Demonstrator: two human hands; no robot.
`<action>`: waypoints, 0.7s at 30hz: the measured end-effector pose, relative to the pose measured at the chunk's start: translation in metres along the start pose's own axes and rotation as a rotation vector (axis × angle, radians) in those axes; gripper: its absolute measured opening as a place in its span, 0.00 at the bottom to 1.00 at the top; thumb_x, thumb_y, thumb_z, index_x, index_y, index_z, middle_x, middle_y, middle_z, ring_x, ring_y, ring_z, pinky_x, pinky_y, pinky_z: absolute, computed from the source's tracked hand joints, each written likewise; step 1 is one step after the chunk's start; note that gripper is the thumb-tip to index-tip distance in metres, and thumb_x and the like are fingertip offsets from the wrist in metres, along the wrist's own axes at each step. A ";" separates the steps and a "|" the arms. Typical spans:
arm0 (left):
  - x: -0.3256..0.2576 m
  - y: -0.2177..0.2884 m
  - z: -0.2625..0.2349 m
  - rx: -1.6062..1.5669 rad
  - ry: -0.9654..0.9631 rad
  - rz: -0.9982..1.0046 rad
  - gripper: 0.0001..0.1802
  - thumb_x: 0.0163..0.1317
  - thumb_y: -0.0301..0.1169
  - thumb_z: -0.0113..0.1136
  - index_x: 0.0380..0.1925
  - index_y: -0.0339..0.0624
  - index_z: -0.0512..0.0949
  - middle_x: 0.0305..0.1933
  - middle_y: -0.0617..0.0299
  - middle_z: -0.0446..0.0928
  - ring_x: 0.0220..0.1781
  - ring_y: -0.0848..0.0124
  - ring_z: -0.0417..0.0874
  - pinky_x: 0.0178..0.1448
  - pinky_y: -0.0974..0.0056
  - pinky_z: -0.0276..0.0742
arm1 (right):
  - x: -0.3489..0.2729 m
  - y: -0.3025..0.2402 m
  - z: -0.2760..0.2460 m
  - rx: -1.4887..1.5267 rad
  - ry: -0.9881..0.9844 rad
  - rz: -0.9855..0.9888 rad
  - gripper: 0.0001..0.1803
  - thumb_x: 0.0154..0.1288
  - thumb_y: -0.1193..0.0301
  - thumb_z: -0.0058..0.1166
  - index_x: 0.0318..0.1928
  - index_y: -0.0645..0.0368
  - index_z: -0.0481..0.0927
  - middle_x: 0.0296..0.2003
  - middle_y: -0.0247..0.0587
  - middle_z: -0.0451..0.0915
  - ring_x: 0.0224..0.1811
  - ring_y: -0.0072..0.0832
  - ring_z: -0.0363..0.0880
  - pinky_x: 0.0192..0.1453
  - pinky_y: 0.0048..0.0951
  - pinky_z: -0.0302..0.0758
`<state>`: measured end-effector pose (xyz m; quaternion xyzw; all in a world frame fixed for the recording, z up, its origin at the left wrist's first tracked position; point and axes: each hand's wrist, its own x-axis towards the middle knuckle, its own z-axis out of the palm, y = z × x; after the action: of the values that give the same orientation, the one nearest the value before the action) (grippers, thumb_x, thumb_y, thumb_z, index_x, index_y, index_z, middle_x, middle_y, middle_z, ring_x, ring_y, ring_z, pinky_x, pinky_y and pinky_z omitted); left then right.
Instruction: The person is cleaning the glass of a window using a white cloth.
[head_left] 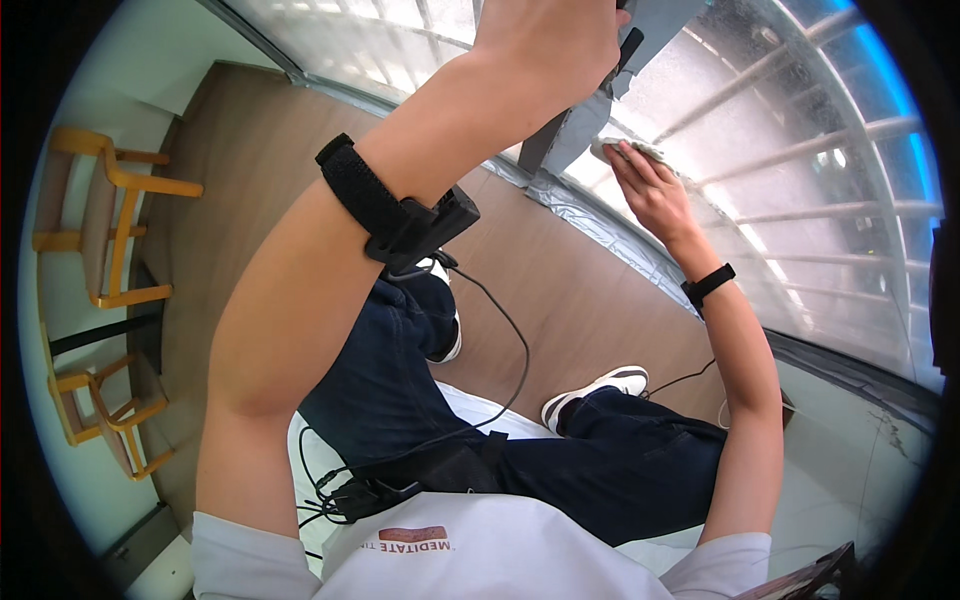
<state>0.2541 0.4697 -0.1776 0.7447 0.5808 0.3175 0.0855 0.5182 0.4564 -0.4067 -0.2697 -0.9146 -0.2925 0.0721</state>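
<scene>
My right hand [655,195] presses a folded pale cloth [650,149] against the glass panel [720,100], its fingers stretched out over the cloth. Across the top of the view reaches my left arm, and my left hand [560,45] is beside the grey window frame [585,135]. The top edge cuts that hand off and its fingers are mostly hidden, so I cannot tell whether it grips the frame. A small dark piece, perhaps a handle or latch [630,48], shows next to it.
Wooden chairs [120,185] stand at the left by the wall. A black cable [525,345] loops from a strapped device [430,230] on my left forearm to my waist. Silvery wrinkled sheeting [610,235] runs along the window's base. Behind the glass are pale bars [800,180].
</scene>
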 end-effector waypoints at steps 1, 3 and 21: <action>0.000 0.000 0.000 0.000 -0.001 0.003 0.17 0.70 0.32 0.63 0.32 0.24 0.83 0.33 0.33 0.84 0.39 0.39 0.88 0.43 0.46 0.85 | -0.003 -0.002 0.004 -0.001 -0.030 -0.027 0.19 0.68 0.73 0.55 0.57 0.62 0.86 0.68 0.32 0.79 0.76 0.25 0.69 0.76 0.29 0.70; -0.001 0.001 0.001 -0.013 -0.013 0.002 0.17 0.70 0.33 0.63 0.31 0.25 0.83 0.33 0.33 0.84 0.39 0.40 0.88 0.43 0.46 0.85 | -0.010 -0.008 0.013 0.007 -0.076 -0.037 0.21 0.67 0.73 0.55 0.59 0.62 0.85 0.68 0.32 0.79 0.75 0.24 0.69 0.75 0.28 0.70; -0.001 -0.002 -0.007 0.028 -0.009 -0.035 0.18 0.71 0.35 0.63 0.35 0.26 0.84 0.36 0.34 0.84 0.43 0.39 0.87 0.48 0.45 0.84 | -0.220 -0.003 0.042 0.131 -0.532 -0.014 0.19 0.60 0.70 0.55 0.47 0.65 0.90 0.62 0.37 0.83 0.71 0.29 0.73 0.74 0.26 0.70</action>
<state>0.2487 0.4675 -0.1735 0.7370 0.5977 0.3044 0.0830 0.7039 0.3793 -0.5066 -0.3254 -0.9203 -0.1520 -0.1553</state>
